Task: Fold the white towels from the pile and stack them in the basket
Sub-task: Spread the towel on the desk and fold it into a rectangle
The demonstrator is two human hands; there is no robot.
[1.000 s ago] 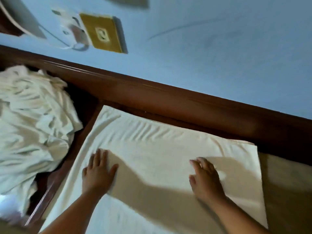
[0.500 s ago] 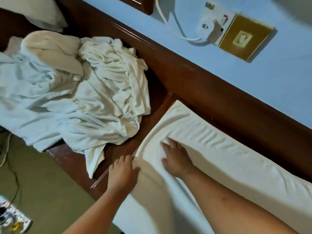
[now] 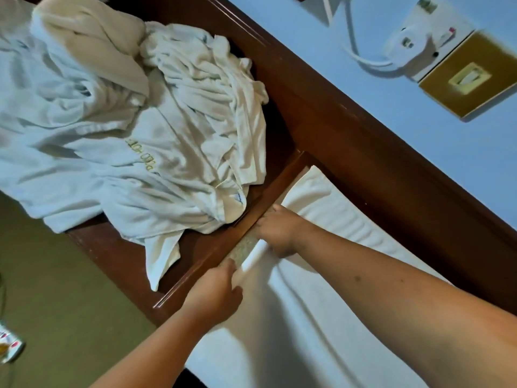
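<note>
Towel (image 3: 330,317) is lying flat; left hand (image 3: 215,294) and right hand (image 3: 279,231) are curling their fingers (image 3: 228,271) round its short edge. Keeping both corners level as the edge is crossing over should be giving a square fold.

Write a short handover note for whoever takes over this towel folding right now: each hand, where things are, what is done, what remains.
Left hand: grips the near end of the spread towel.
Right hand: grips the same end, lifted slightly off the surface.
Pile: crumpled, unfolded, left of the towel.
Basket: not in view.
Done: one towel laid flat.
Left: fold it, place it in the basket, then work through the pile.
</note>
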